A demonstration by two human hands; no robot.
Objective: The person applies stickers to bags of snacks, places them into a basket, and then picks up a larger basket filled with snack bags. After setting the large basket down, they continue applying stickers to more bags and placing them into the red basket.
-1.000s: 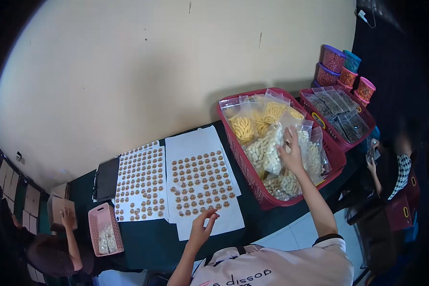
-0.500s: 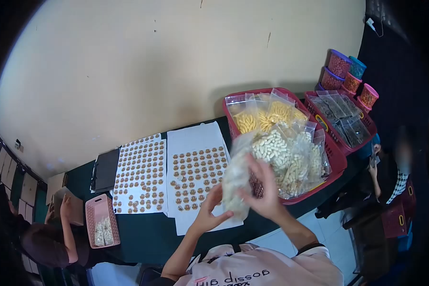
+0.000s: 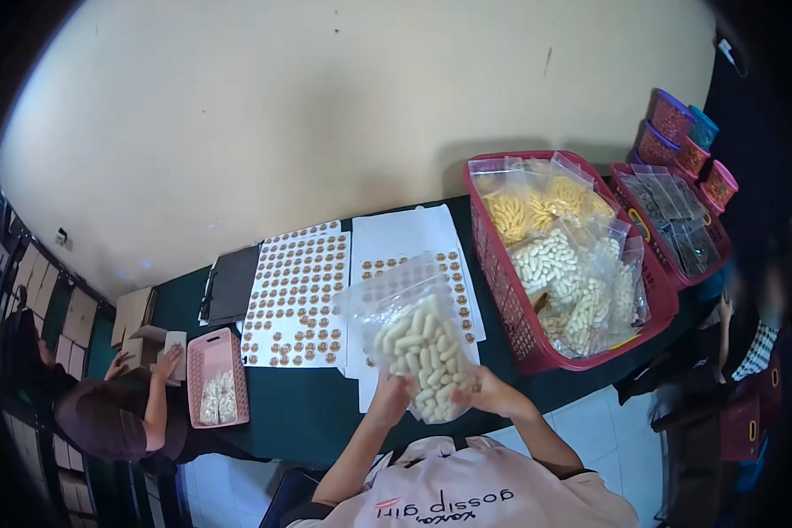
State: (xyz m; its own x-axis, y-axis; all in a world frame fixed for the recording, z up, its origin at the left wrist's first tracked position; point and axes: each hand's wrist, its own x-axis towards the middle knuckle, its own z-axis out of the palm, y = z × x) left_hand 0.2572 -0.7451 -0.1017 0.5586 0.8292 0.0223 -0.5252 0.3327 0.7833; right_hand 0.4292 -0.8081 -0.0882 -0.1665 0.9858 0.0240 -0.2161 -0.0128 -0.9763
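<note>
A clear zip bag of cream-white capsule-shaped pieces (image 3: 422, 356) is held up in front of my chest, its top edge away from me. My left hand (image 3: 396, 393) grips its lower left side, and my right hand (image 3: 495, 393) grips its lower right side. Behind the bag lie sheets of round brown stickers (image 3: 297, 295), one of them partly covered by it. To the right, a large red basket (image 3: 512, 304) holds bags of yellow pieces (image 3: 550, 204) and bags of white pieces (image 3: 572, 277).
A second red basket (image 3: 717, 231) with dark packets and stacked tubs (image 3: 671, 117) stand at the back right. A pink basket (image 3: 199, 361), a black folder (image 3: 234, 286) and a co-worker's hands at a carton (image 3: 150, 345) are at left. Another person is at far right.
The view has shifted, so the table's contents appear farther right. The bag, blurred and tilted beside the basket before, is now in front of my chest with both hands on its lower sides.
</note>
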